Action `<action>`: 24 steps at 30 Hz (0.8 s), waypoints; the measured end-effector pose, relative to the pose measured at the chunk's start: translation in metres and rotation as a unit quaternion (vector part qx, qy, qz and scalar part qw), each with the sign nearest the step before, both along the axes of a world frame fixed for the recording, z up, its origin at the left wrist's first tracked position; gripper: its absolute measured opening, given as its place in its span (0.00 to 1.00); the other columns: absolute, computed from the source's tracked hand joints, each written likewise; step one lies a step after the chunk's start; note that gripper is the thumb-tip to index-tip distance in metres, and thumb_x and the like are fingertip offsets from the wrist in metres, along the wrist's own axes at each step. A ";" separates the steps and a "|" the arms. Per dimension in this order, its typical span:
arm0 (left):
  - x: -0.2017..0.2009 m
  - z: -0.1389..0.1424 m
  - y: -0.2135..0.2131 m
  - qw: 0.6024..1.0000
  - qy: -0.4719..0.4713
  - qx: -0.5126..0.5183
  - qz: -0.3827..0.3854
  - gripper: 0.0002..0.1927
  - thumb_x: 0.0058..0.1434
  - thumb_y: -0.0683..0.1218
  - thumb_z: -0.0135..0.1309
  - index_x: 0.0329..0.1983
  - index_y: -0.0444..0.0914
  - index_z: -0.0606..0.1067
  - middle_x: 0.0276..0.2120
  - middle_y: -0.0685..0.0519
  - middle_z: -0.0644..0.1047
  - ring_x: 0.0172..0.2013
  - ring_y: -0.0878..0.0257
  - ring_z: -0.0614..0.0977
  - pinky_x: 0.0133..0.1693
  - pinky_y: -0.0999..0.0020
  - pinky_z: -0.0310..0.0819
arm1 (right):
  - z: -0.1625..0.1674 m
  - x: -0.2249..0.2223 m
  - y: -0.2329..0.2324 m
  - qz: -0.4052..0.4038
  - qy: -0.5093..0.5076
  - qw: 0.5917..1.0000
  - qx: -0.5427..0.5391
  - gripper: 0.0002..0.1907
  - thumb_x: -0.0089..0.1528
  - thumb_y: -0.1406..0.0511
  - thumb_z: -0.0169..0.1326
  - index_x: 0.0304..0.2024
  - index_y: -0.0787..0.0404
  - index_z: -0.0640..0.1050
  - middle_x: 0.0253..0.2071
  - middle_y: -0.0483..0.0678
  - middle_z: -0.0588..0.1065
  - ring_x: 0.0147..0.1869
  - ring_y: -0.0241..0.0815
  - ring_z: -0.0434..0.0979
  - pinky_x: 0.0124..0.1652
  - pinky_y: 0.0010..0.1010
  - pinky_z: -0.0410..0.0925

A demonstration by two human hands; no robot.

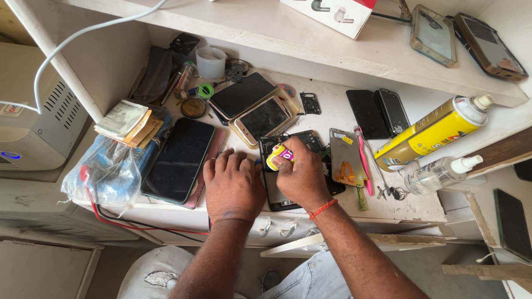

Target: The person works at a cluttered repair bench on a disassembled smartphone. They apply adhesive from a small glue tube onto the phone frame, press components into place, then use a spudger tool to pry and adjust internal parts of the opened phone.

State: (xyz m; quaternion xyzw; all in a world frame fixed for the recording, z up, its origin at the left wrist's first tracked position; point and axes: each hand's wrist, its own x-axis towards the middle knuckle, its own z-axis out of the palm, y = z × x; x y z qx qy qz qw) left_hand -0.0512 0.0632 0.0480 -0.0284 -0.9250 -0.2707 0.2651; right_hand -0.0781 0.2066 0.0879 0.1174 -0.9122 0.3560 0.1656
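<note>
Left hand (233, 185) fingers flat, apart, right hand (299, 174) fingers clamped on one yellow tube (279, 155).

Opened phone (277, 191): mostly hidden under both hands | white box (332, 14): cut by top edge | keys (390, 192): too small to tell

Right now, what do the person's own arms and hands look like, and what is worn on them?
Both forearms are bare, with no sleeves or gloves. The right hand has a thin red-orange thread band around the wrist. The left hand wears nothing that shows.
</note>
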 end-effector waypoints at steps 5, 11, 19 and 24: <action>0.000 0.001 0.001 1.000 -0.008 -0.006 0.003 0.11 0.62 0.50 0.53 0.37 0.39 0.79 0.48 0.51 0.80 0.61 0.52 0.73 0.62 0.47 0.56 | -0.001 -0.003 0.000 -0.009 -0.011 1.000 -0.005 0.08 0.59 0.72 0.58 0.40 0.63 0.74 0.33 0.55 0.80 0.41 0.53 0.85 0.39 0.39 0.74; 0.001 0.000 0.001 1.000 0.010 0.001 0.001 0.11 0.62 0.50 0.54 0.37 0.39 0.79 0.47 0.51 0.80 0.59 0.51 0.74 0.61 0.47 0.57 | -0.002 -0.007 -0.001 -0.013 0.023 1.000 -0.005 0.09 0.58 0.72 0.58 0.41 0.64 0.74 0.34 0.57 0.80 0.42 0.57 0.84 0.39 0.41 0.73; 0.004 0.001 0.000 1.000 0.017 0.000 0.001 0.11 0.62 0.50 0.54 0.36 0.38 0.79 0.48 0.51 0.80 0.60 0.51 0.74 0.61 0.48 0.58 | -0.001 -0.008 -0.002 -0.013 -0.004 1.000 -0.008 0.09 0.59 0.72 0.58 0.41 0.64 0.73 0.35 0.57 0.80 0.44 0.58 0.83 0.40 0.42 0.73; 0.004 0.003 0.000 1.000 -0.008 -0.015 0.004 0.13 0.62 0.52 0.52 0.36 0.38 0.79 0.49 0.49 0.79 0.60 0.51 0.73 0.62 0.48 0.57 | 0.000 -0.011 -0.003 -0.016 0.001 1.000 -0.009 0.08 0.59 0.73 0.57 0.41 0.64 0.73 0.36 0.57 0.80 0.44 0.57 0.84 0.41 0.42 0.73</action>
